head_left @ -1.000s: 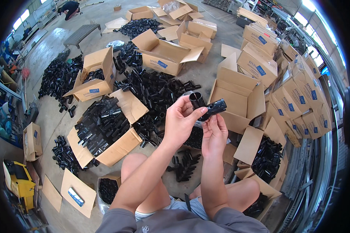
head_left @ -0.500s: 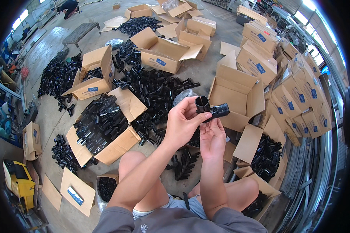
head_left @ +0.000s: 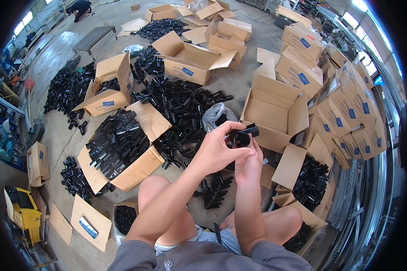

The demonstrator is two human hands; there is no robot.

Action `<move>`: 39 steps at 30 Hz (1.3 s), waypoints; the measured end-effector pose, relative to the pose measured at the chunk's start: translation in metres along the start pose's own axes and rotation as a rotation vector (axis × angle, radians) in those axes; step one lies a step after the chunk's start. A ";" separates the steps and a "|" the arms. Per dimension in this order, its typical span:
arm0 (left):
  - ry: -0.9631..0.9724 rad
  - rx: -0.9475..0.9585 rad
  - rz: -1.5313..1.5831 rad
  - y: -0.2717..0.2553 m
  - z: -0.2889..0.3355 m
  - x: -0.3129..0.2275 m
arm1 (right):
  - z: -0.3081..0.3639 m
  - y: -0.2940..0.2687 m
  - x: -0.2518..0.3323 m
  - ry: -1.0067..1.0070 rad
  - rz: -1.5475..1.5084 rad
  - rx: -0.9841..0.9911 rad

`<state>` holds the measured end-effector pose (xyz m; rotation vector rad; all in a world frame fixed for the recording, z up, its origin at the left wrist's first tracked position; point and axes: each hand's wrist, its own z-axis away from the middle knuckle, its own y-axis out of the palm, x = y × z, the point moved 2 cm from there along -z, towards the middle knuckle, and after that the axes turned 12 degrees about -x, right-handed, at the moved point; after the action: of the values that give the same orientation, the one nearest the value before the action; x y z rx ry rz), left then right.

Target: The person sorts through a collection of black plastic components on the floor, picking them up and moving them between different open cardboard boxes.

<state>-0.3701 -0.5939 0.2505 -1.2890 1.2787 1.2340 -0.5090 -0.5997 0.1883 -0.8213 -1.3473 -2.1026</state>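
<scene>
Up in front of me I hold a glossy black T-shaped pipe fitting (head_left: pixel 243 137). The fingers of my left hand (head_left: pixel 218 149) curl around its left side, with the thumb under the round opening. My right hand (head_left: pixel 249 163) closes on the fitting from below and behind, its fingertips partly hidden by the piece. Just beyond my hands lies a clear plastic bag (head_left: pixel 215 115). A big heap of similar black fittings (head_left: pixel 183 99) spreads over the floor ahead, and a small row of black fittings (head_left: pixel 216 189) lies between my legs.
An open empty carton (head_left: pixel 271 106) stands right of my hands; a carton packed with fittings (head_left: pixel 120 144) is at left. Another filled carton (head_left: pixel 309 180) sits at right, below stacked closed cartons (head_left: pixel 348 108). Metal profiles (head_left: pixel 362 203) line the right edge. Far left, a person (head_left: pixel 79 8) bends down.
The fitting has been turned in my hands, so its side arm now points up and to the right and an opening faces me. My right hand has moved up closer around it.
</scene>
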 end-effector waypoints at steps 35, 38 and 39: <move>-0.303 -0.501 0.386 -0.023 -0.030 0.058 | -0.120 -0.140 -0.162 0.130 2.161 0.045; -0.295 -0.508 0.343 -0.019 -0.031 0.053 | -0.129 -0.152 -0.169 0.111 2.163 0.031; -0.298 -0.506 0.331 -0.018 -0.031 0.052 | -0.131 -0.154 -0.170 0.100 2.137 0.010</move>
<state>-0.3529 -0.6280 0.2010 -1.1949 1.0200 1.9995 -0.5270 -0.6460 -0.0713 -1.1636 0.0721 -0.3402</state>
